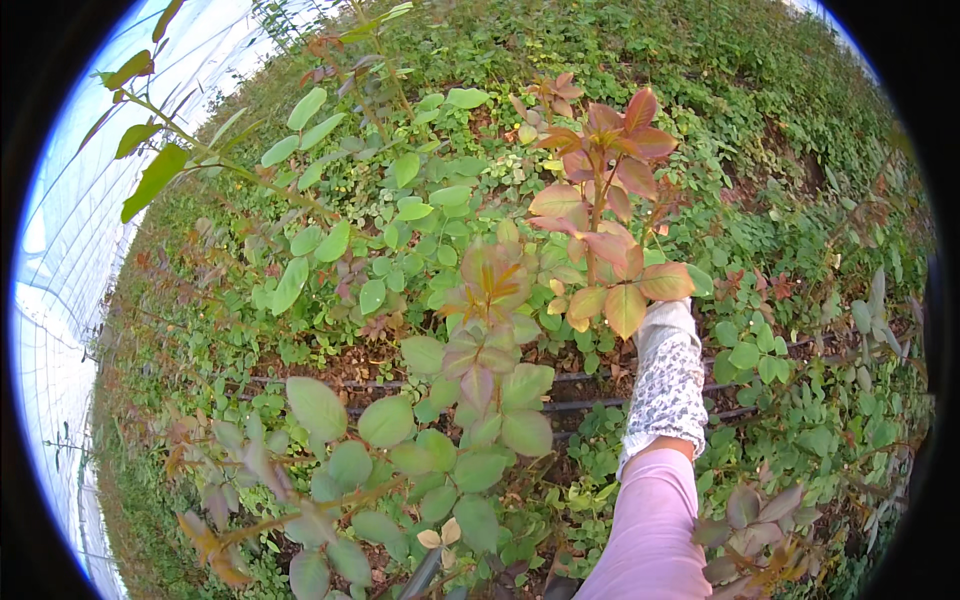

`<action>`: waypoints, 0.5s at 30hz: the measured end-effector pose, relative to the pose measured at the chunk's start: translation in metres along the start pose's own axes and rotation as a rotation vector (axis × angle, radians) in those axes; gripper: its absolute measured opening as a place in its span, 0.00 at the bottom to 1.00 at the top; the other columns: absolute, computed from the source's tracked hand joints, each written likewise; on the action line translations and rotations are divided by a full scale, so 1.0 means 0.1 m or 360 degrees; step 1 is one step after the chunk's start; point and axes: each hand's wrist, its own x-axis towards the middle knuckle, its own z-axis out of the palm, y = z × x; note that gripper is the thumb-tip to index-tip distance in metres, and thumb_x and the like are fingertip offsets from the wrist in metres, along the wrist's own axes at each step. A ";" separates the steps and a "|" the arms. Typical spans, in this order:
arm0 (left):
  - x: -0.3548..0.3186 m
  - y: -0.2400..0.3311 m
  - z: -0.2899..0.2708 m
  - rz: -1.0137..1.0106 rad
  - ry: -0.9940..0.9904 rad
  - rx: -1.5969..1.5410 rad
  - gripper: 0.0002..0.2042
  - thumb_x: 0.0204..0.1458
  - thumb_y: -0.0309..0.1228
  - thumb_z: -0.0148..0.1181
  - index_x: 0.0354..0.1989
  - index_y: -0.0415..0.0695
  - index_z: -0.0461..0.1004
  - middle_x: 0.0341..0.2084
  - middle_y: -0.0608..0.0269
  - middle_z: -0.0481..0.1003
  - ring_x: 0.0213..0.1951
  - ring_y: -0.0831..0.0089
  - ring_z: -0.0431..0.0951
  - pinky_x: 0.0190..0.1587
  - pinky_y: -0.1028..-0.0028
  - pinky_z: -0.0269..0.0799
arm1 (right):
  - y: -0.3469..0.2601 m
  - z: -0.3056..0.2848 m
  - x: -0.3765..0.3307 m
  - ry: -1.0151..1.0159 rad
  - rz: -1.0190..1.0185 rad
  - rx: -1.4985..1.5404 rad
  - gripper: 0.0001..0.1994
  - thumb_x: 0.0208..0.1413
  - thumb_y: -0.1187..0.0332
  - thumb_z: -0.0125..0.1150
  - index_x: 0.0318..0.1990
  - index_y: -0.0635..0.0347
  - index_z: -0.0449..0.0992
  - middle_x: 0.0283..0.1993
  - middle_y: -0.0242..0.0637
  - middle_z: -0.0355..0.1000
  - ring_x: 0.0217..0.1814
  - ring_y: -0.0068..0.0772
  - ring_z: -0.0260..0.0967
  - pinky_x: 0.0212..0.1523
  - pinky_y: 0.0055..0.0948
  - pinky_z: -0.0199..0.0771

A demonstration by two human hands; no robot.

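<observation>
My right arm, in a pink sleeve (650,535) with a grey-and-white patterned cuff (664,390), reaches forward from the lower edge. Its gloved right hand (667,318) is at the base of a tall rose shoot (597,205) with reddish-bronze leaves. Those leaves cover the fingers, so whether they grip the stem does not show. My left hand is out of sight. Low in the middle, a narrow grey, straight-edged object (422,577) shows among the leaves; its kind is unclear.
Closer in stand a green-leaved rose shoot (480,370) and a leaning stem (330,505). Another long stem (205,150) arches at upper left. Dark irrigation pipes (585,405) cross brown, leaf-strewn soil. Dense low foliage spreads behind; white plastic sheeting (60,300) borders the left.
</observation>
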 end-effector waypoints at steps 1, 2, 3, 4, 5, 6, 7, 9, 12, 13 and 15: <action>-0.02 0.02 -0.01 0.0017 -0.0001 -0.0013 0.07 0.52 0.23 0.59 0.37 0.37 0.70 0.17 0.52 0.70 0.22 0.63 0.74 0.18 0.74 0.67 | 0.11 0.02 -0.07 0.0181 0.0050 0.0120 0.11 0.51 0.67 0.55 0.36 0.66 0.76 0.37 0.46 0.77 0.39 0.39 0.75 0.43 0.35 0.72; -0.04 0.03 -0.04 0.0020 0.0004 -0.0033 0.07 0.52 0.23 0.59 0.37 0.37 0.70 0.17 0.52 0.70 0.22 0.63 0.74 0.18 0.75 0.66 | 0.19 0.04 -0.16 0.0419 0.0078 0.0253 0.11 0.51 0.67 0.54 0.36 0.66 0.76 0.37 0.47 0.77 0.39 0.40 0.75 0.43 0.35 0.72; -0.05 0.05 -0.07 0.0059 0.0008 -0.0063 0.07 0.52 0.23 0.59 0.37 0.37 0.70 0.17 0.52 0.70 0.22 0.63 0.74 0.18 0.75 0.66 | 0.26 0.07 -0.27 0.0754 0.0063 0.0354 0.11 0.51 0.67 0.54 0.36 0.66 0.76 0.37 0.47 0.77 0.39 0.40 0.75 0.43 0.35 0.72; -0.05 0.04 -0.10 0.0010 0.0010 -0.0087 0.07 0.51 0.23 0.59 0.37 0.37 0.70 0.17 0.52 0.70 0.23 0.63 0.74 0.18 0.75 0.67 | 0.30 0.08 -0.42 0.1012 0.0151 0.0421 0.11 0.52 0.67 0.53 0.36 0.66 0.76 0.37 0.47 0.77 0.39 0.41 0.75 0.43 0.36 0.72; -0.06 0.03 -0.14 -0.0030 -0.0011 -0.0098 0.07 0.52 0.24 0.59 0.38 0.38 0.70 0.19 0.51 0.71 0.23 0.62 0.75 0.19 0.74 0.67 | 0.27 0.14 -0.57 0.1132 -0.0010 0.0371 0.11 0.51 0.68 0.53 0.35 0.66 0.75 0.37 0.49 0.76 0.39 0.44 0.74 0.43 0.38 0.71; -0.06 0.01 -0.19 -0.0064 -0.0028 -0.0105 0.08 0.52 0.24 0.59 0.39 0.39 0.70 0.20 0.49 0.72 0.24 0.61 0.75 0.19 0.73 0.68 | 0.21 0.19 -0.75 0.1247 -0.0056 0.0369 0.11 0.50 0.68 0.52 0.35 0.66 0.74 0.36 0.50 0.76 0.38 0.48 0.74 0.43 0.40 0.71; -0.08 -0.01 -0.24 -0.0093 -0.0039 -0.0105 0.08 0.52 0.25 0.59 0.40 0.40 0.71 0.22 0.48 0.73 0.25 0.60 0.76 0.20 0.73 0.69 | 0.12 0.24 -0.94 0.1267 0.0081 0.0304 0.11 0.50 0.67 0.52 0.35 0.66 0.75 0.36 0.50 0.76 0.38 0.50 0.73 0.43 0.41 0.71; -0.10 -0.06 -0.35 -0.0142 -0.0047 -0.0114 0.10 0.53 0.26 0.59 0.43 0.42 0.71 0.25 0.45 0.74 0.27 0.57 0.77 0.21 0.71 0.70 | -0.10 0.25 -1.28 0.1281 0.0187 0.0291 0.12 0.50 0.66 0.52 0.34 0.67 0.74 0.36 0.51 0.75 0.38 0.51 0.72 0.43 0.42 0.69; -0.09 -0.11 -0.53 -0.0134 0.0024 0.0220 0.11 0.49 0.21 0.61 0.36 0.45 0.64 0.25 0.45 0.75 0.22 0.71 0.72 0.23 0.72 0.72 | -0.41 0.21 -1.75 0.1220 0.0242 0.0291 0.14 0.49 0.66 0.51 0.37 0.68 0.73 0.38 0.52 0.74 0.39 0.52 0.71 0.45 0.43 0.68; -0.04 -0.15 -0.57 0.0025 -0.0122 0.0284 0.10 0.50 0.23 0.60 0.35 0.46 0.64 0.24 0.47 0.75 0.21 0.74 0.71 0.22 0.74 0.70 | -0.51 0.19 -1.88 0.1178 0.0216 0.0298 0.15 0.49 0.65 0.52 0.39 0.68 0.73 0.39 0.53 0.73 0.41 0.52 0.70 0.46 0.43 0.68; -0.03 -0.20 -0.60 -0.0040 -0.0129 0.0184 0.09 0.49 0.22 0.59 0.35 0.46 0.65 0.23 0.47 0.75 0.20 0.76 0.70 0.21 0.76 0.69 | -0.67 0.14 -2.16 0.1113 0.0095 0.0080 0.16 0.50 0.64 0.53 0.42 0.68 0.72 0.41 0.53 0.72 0.44 0.53 0.69 0.48 0.42 0.68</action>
